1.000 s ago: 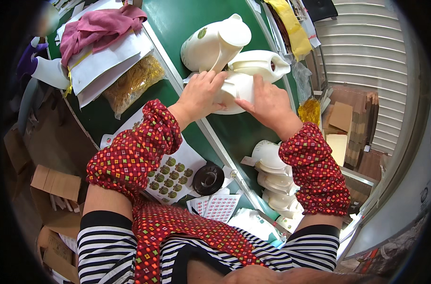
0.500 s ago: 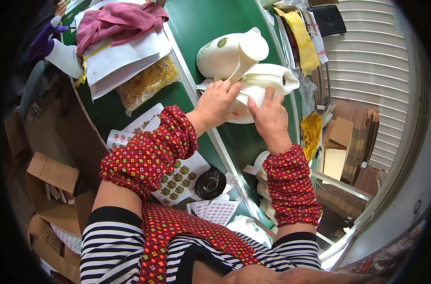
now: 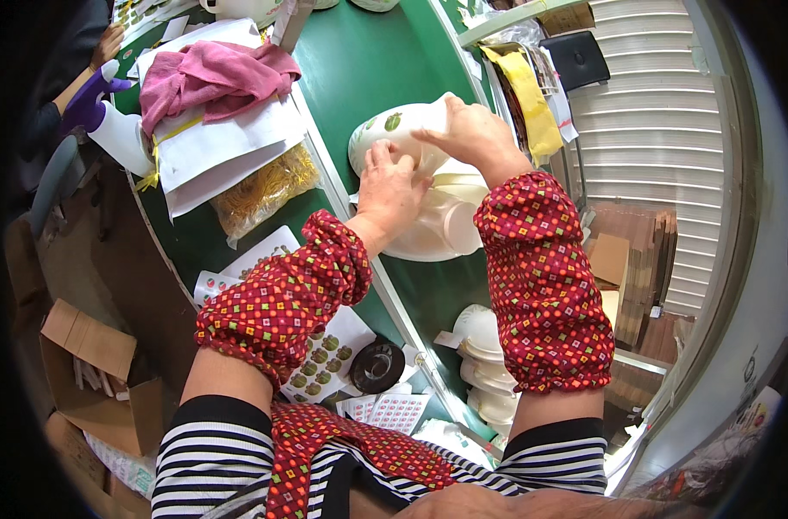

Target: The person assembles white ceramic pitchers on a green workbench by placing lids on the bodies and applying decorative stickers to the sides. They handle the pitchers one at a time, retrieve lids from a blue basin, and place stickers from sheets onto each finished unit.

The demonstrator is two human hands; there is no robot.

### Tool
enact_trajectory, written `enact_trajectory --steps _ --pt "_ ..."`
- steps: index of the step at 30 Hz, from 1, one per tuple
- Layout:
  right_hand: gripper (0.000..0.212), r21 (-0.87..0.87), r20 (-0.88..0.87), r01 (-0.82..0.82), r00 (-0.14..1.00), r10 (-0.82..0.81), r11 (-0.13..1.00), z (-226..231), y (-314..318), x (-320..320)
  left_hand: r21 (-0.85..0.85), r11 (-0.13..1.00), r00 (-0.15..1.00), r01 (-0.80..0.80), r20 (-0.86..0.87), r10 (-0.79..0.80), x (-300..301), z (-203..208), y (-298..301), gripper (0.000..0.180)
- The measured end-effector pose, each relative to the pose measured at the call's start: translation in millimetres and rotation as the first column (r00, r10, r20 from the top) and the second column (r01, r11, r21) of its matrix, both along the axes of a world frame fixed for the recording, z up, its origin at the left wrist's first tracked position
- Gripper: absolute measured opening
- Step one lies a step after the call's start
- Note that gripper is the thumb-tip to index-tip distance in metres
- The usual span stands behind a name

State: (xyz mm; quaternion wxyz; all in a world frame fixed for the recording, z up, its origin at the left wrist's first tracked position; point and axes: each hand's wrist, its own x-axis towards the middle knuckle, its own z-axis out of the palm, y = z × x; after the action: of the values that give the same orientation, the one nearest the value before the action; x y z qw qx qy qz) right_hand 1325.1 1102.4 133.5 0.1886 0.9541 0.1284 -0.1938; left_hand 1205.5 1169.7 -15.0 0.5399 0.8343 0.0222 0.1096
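Note:
A white plastic jug with a green plant decal lies on its side on the green conveyor belt. My right hand is closed over its spout end, fingers wrapped around the far side. Curled against the jug's near side is my left hand, with its fingertips partly hidden. A second white jug lies just nearer to me, base toward me, close under both hands. Red patterned sleeve covers reach up both my forearms.
Stacked white jug parts stand at the right near side. Left of the belt are a pink cloth, a bag of golden cords, decal sheets and a black tape roll. Another person's hand shows far left.
My right hand has moved from the nearer jug up to the farther jug's spout end. The nearer jug has turned, its base now facing me. My left hand has shifted slightly left.

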Motion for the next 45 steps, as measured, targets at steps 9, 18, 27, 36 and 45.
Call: enact_trajectory --steps 9,18,27,36,45 --pt "0.084 0.458 -0.128 -0.31 0.904 0.407 0.833 4 -40 5 0.004 0.996 0.993 0.093 -0.072 -0.092 3 1 7 0.028" --pt "0.096 0.257 0.088 -0.362 0.932 0.351 0.896 9 -41 7 0.012 0.994 0.989 0.109 -0.103 -0.107 3 1 10 0.029" --pt "0.07 0.28 0.063 -0.248 0.969 0.24 0.927 -5 -48 -5 0.029 0.993 0.988 0.115 -0.112 -0.111 2 3 9 0.028" --pt "0.091 0.094 0.031 -0.043 0.999 0.04 0.995 -16 -36 -13 0.03 0.99 0.985 0.136 -0.113 -0.131 2 2 7 0.028" --pt "0.07 0.124 0.111 -0.253 0.964 0.24 0.959 -34 -50 -11 0.006 0.99 0.986 0.137 -0.095 -0.136 -1 4 7 0.024"
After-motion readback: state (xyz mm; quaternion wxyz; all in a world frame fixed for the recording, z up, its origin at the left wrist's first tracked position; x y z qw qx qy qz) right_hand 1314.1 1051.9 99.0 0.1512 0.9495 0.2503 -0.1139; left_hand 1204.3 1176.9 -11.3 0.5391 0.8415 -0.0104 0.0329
